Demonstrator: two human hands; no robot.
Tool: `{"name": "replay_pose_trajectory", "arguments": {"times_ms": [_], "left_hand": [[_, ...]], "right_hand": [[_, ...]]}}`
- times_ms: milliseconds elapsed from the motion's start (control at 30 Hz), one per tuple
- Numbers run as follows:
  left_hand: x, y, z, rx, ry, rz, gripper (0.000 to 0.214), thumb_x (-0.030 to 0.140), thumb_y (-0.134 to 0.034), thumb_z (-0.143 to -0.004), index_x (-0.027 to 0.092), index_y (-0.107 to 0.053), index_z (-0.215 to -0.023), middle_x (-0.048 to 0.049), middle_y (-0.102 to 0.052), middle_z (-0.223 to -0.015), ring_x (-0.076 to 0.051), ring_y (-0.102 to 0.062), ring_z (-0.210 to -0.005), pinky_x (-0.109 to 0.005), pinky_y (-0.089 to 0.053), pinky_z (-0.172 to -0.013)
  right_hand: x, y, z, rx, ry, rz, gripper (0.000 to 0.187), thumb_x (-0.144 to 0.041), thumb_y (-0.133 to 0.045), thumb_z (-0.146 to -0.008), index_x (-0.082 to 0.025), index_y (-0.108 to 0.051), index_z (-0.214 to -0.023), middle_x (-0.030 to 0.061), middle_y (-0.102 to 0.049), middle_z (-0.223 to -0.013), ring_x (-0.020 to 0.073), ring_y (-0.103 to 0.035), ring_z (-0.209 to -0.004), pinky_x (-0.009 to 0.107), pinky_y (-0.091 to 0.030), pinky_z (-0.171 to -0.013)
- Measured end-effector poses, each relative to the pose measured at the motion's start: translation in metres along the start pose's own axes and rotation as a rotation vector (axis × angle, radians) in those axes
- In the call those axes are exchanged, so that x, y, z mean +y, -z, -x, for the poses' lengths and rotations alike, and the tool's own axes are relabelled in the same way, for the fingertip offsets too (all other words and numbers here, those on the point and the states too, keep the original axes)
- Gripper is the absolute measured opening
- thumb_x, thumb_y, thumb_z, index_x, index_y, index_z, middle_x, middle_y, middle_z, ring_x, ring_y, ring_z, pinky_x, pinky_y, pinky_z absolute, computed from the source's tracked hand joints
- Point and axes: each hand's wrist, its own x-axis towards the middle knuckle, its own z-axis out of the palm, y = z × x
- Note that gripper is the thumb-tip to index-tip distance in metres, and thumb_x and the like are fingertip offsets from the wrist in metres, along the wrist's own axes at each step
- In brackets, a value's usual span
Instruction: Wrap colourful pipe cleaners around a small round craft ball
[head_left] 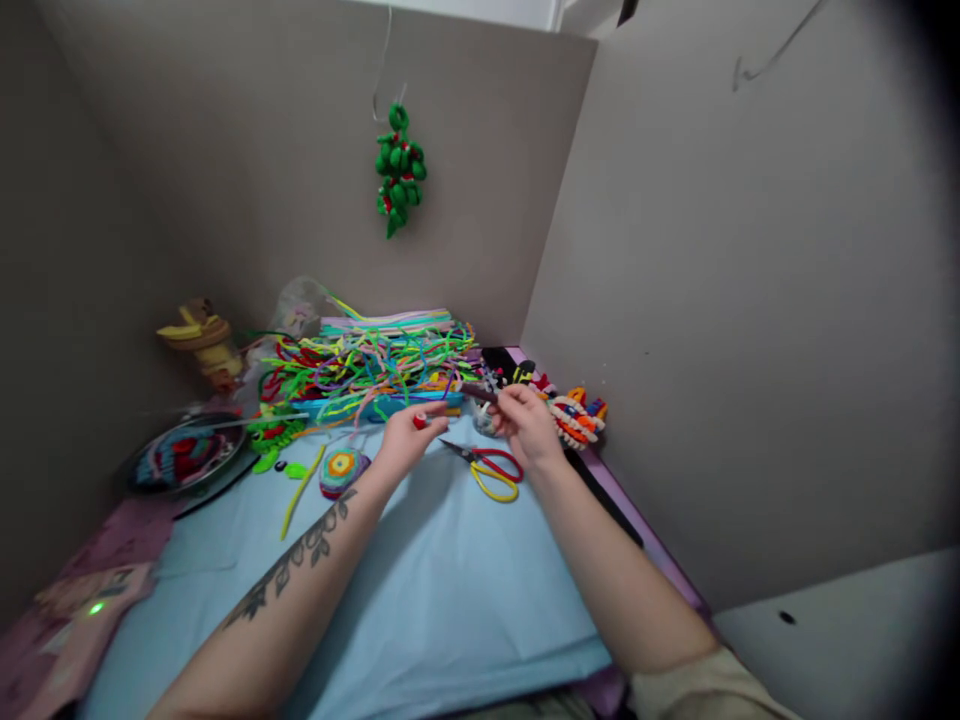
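My left hand [405, 440] is closed, with a small red thing [420, 421] at its thumb; I cannot make out its kind. My right hand [531, 425] pinches a dark brown stick-shaped thing [478, 392] that points left, toward the left hand. The two hands are apart, above the far half of the table. Between and just below them lie scissors [491, 470] with one red and one yellow handle, blades slightly parted. Beyond the hands, a heap of coloured pipe cleaners [382, 360] spills over a blue tray [337, 408].
Left of my hands sit a round multicoloured piece [341, 468], a yellow-green pipe cleaner [301, 495], a green figure [274, 430] and a round dish [135, 478]. Orange and cream pieces [577, 420] lie at the right. A green decoration [399, 170] hangs on the wall.
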Motion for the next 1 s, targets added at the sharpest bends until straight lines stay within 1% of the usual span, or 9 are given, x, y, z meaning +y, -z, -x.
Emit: {"name": "replay_pose_trajectory", "arguments": {"times_ms": [100, 200, 267, 400, 533, 633, 733, 833, 1000], "left_hand": [[0.013, -0.009, 0.01, -0.108, -0.02, 0.313, 0.038, 0.038, -0.059, -0.078, 0.014, -0.066, -0.107, -0.0063, -0.068, -0.09, -0.018, -0.06, -0.08, -0.029, -0.047, -0.076], [0.02, -0.009, 0.025, -0.18, 0.03, 0.369, 0.037, 0.041, -0.048, -0.084, 0.013, -0.065, -0.102, -0.0048, -0.066, -0.078, -0.014, -0.057, -0.068, -0.026, -0.046, -0.066], [0.02, -0.002, 0.035, -0.183, 0.066, 0.288, 0.035, 0.039, -0.044, -0.086, 0.013, -0.063, -0.1, -0.0032, -0.063, -0.071, -0.013, -0.055, -0.062, -0.025, -0.044, -0.061], [0.01, 0.017, 0.056, -0.14, 0.023, -0.134, 0.024, 0.031, -0.046, -0.084, 0.018, -0.062, -0.097, -0.0038, -0.066, -0.077, -0.016, -0.058, -0.069, -0.026, -0.043, -0.064], [-0.005, 0.029, 0.07, -0.161, -0.064, -0.338, 0.024, 0.03, -0.047, -0.085, 0.019, -0.064, -0.097, -0.0071, -0.069, -0.093, -0.02, -0.062, -0.084, -0.029, -0.044, -0.075], [-0.012, 0.036, 0.073, -0.183, -0.1, -0.388, 0.027, 0.029, -0.042, -0.087, 0.017, -0.066, -0.092, -0.0082, -0.07, -0.089, -0.02, -0.062, -0.083, -0.029, -0.044, -0.075], [-0.017, 0.051, 0.071, -0.164, -0.079, -0.437, 0.029, 0.029, -0.041, -0.086, 0.017, -0.068, -0.088, -0.0081, -0.07, -0.085, -0.02, -0.062, -0.08, -0.029, -0.044, -0.075], [-0.019, 0.071, 0.069, -0.04, 0.073, -0.5, 0.03, 0.032, -0.042, -0.084, 0.017, -0.068, -0.08, -0.0082, -0.07, -0.083, -0.022, -0.062, -0.079, -0.03, -0.044, -0.073], [-0.018, 0.078, 0.071, 0.007, 0.104, -0.428, 0.033, 0.039, -0.041, -0.084, 0.018, -0.066, -0.086, -0.0054, -0.07, -0.085, -0.021, -0.061, -0.08, -0.029, -0.044, -0.072]], "right_hand": [[0.016, -0.02, 0.02, -0.179, -0.205, -0.112, 0.036, -0.041, -0.074, -0.062, -0.019, -0.048, -0.075, -0.0022, -0.061, -0.061, 0.0082, -0.05, -0.047, 0.018, -0.035, -0.043], [0.033, -0.033, 0.034, -0.266, -0.256, -0.04, 0.038, -0.045, -0.073, -0.064, -0.019, -0.047, -0.072, -0.0036, -0.057, -0.059, 0.008, -0.049, -0.048, 0.019, -0.036, -0.045], [0.039, -0.036, 0.038, -0.271, -0.177, 0.057, 0.036, -0.045, -0.072, -0.065, -0.019, -0.047, -0.072, -0.0046, -0.054, -0.059, 0.0082, -0.048, -0.05, 0.02, -0.037, -0.047], [0.043, -0.036, 0.042, -0.285, 0.027, 0.191, 0.03, -0.039, -0.07, -0.069, -0.021, -0.056, -0.088, -0.0031, -0.055, -0.068, 0.0106, -0.052, -0.062, 0.022, -0.041, -0.057], [0.048, -0.04, 0.051, -0.337, -0.053, 0.208, 0.024, -0.04, -0.064, -0.074, -0.02, -0.061, -0.088, -0.0013, -0.058, -0.067, 0.0108, -0.051, -0.055, 0.022, -0.039, -0.05], [0.051, -0.044, 0.057, -0.312, -0.096, 0.182, 0.025, -0.038, -0.064, -0.072, -0.02, -0.062, -0.09, -0.0027, -0.057, -0.061, 0.0096, -0.047, -0.049, 0.021, -0.034, -0.045], [0.05, -0.04, 0.057, -0.212, -0.047, 0.119, 0.023, -0.038, -0.064, -0.072, -0.02, -0.062, -0.087, -0.0037, -0.054, -0.058, 0.0083, -0.044, -0.046, 0.02, -0.032, -0.043], [0.047, -0.028, 0.052, -0.047, 0.019, 0.057, 0.023, -0.041, -0.06, -0.074, -0.02, -0.059, -0.085, -0.0053, -0.05, -0.055, 0.0075, -0.04, -0.044, 0.02, -0.028, -0.041], [0.057, -0.019, 0.049, -0.278, -0.018, 0.428, 0.021, -0.036, -0.063, -0.073, -0.016, -0.063, -0.078, -0.0008, -0.061, -0.061, 0.0107, -0.051, -0.053, 0.022, -0.036, -0.049]]}}
